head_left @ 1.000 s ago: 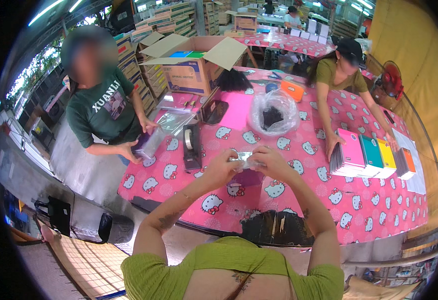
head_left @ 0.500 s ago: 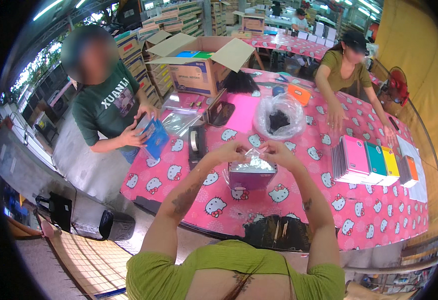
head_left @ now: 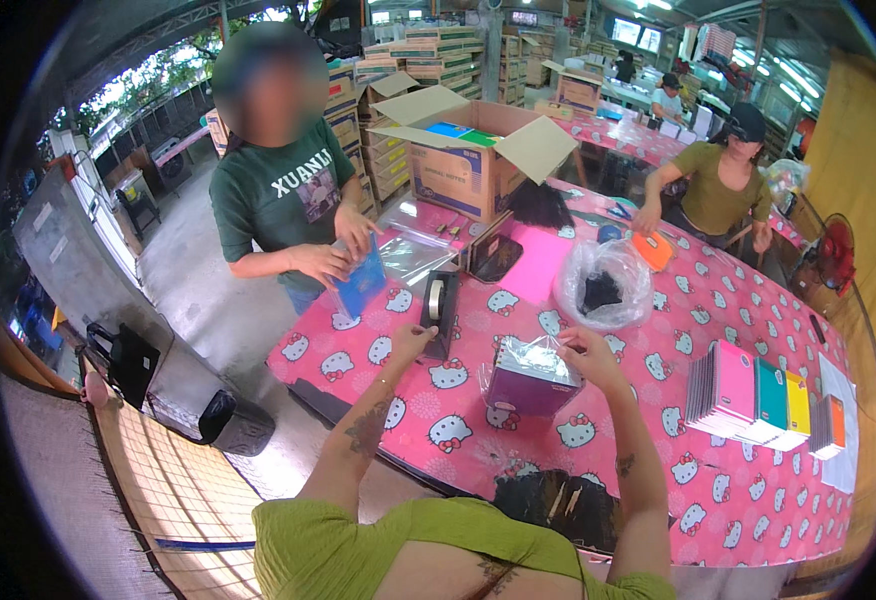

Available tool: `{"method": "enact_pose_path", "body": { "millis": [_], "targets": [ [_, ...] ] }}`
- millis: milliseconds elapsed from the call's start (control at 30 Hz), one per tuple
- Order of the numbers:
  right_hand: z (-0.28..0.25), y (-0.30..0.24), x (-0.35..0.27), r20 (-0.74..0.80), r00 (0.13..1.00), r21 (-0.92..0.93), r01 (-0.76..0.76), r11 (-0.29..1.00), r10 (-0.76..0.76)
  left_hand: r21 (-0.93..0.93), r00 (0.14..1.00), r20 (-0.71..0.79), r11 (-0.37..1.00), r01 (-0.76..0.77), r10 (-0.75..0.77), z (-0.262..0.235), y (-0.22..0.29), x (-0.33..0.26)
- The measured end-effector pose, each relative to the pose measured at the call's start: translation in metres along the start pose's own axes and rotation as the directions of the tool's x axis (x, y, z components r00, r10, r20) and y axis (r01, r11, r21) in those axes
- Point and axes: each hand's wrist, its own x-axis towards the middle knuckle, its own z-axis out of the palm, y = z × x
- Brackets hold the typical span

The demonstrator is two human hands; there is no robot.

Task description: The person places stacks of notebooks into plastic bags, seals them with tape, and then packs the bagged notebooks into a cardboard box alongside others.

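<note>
A purple stack that looks like notebooks [head_left: 530,390] stands on the table in front of me, with a clear plastic wrapper [head_left: 530,352] gathered over its top. At its upper right corner, my right hand [head_left: 592,356] pinches the wrapper's edge. My left hand [head_left: 411,343] is off to the left, its fingertips pressed together at the near end of a black tape dispenser [head_left: 442,312]. Whether a strip of tape lies between those fingers is too small to tell. The roll of tape [head_left: 436,300] shows pale in the dispenser.
A clear bag with black pieces [head_left: 606,285] sits beyond the stack. Pink, teal, yellow and orange notebooks [head_left: 733,395] stand at right. Across the left corner, a person handles a blue plastic-wrapped item [head_left: 361,285]; another stands far right. An open carton [head_left: 453,180] is at the back.
My left hand has left the wrapper and moved left to the tape dispenser. My right hand stays at the wrapper. The view has swung left, and the person at right has drawn back from the notebooks.
</note>
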Motion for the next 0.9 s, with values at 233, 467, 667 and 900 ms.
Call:
{"method": "enact_pose_path", "body": {
  "millis": [233,467,667,900],
  "targets": [
    [-0.011,0.002,-0.003,0.0,0.999,0.016,-0.038,0.999,0.038,-0.569,0.978,-0.195,0.804,-0.171,0.07,0.05,-0.025,-0.037],
    [-0.01,0.003,-0.015,-0.087,0.996,-0.1,-0.036,0.994,0.027,0.724,0.922,0.148,0.596,-0.348,0.357,-0.023,0.097,-0.028],
    [-0.007,-0.002,-0.011,-0.033,0.993,0.016,-0.111,0.994,0.111,-0.107,0.074,0.864,0.325,-0.94,0.499,0.065,0.273,-0.043],
    [-0.005,0.007,-0.005,-0.072,0.993,-0.085,-0.097,0.992,0.091,-0.034,-0.061,0.998,0.924,-0.38,0.012,0.156,0.171,0.028]
  ]
}}
